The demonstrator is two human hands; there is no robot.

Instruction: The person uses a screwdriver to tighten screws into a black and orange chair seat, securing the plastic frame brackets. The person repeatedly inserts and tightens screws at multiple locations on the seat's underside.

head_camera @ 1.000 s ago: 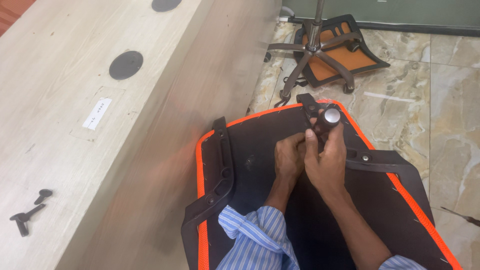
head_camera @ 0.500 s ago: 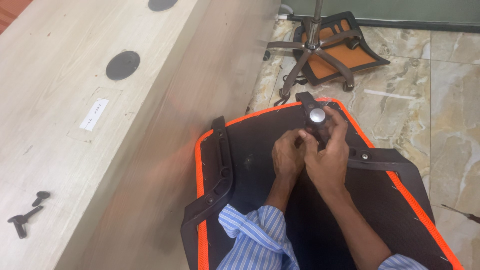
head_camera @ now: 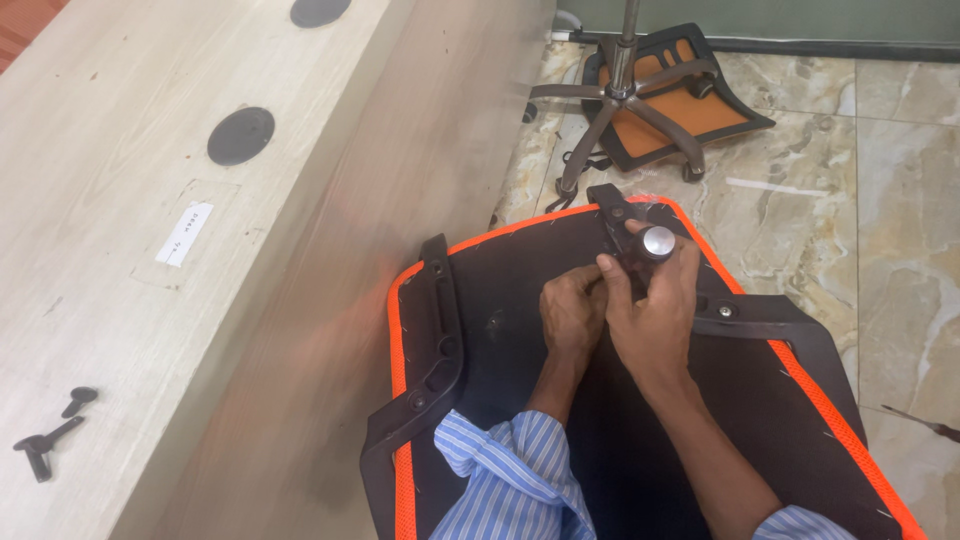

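Chair seat, black with an orange mesh edge, lies underside up in front of the person, partly on the marble floor and just right of the long pale wooden surface. A black bracket with a round silver knob sits at the seat's far edge. The right hand is closed around this bracket just below the knob, fingers wrapped over the black part. The left hand is curled shut beside it, touching the right hand and pressed against the seat's underside; what its fingertips pinch cannot be told. Both forearms come from blue striped sleeves at the near edge.

A black armrest bracket runs along the seat's left side, and another crosses its right side. Farther off on the floor stands a chair base with a chrome column and star legs, resting over a second orange and black seat panel. On the surface, two round dark cable covers sit far left, a small white label lies nearer, and a few small black screws lie at the near left.
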